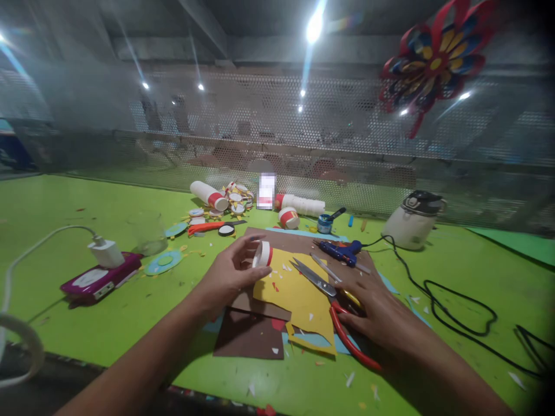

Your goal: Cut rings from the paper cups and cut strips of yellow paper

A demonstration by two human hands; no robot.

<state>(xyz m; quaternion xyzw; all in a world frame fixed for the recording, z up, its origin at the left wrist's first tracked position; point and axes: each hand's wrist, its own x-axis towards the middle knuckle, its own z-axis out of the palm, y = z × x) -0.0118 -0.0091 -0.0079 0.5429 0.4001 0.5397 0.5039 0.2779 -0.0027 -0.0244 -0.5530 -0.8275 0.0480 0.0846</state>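
Left hand (229, 270) grips short red-and-white cup piece (262, 255), above far-left part of yellow sheet (303, 297). Right hand (375, 303) grasps scissors (328, 290), blades parted. Piece looks already cut down; stacked cups (303, 205), table's (125, 318) far side, appear uncut.

Between the left hand (236, 271) and right hand (381, 318), scissors (318, 279) stood in the way. Far left, the worktop (52, 214) gave open room as far as the purple power bank (116, 278). A looped black cord (495, 316) crossed the right side (a hand could pass above it); cups (303, 205) and mesh screen (243, 112) blocked the back.
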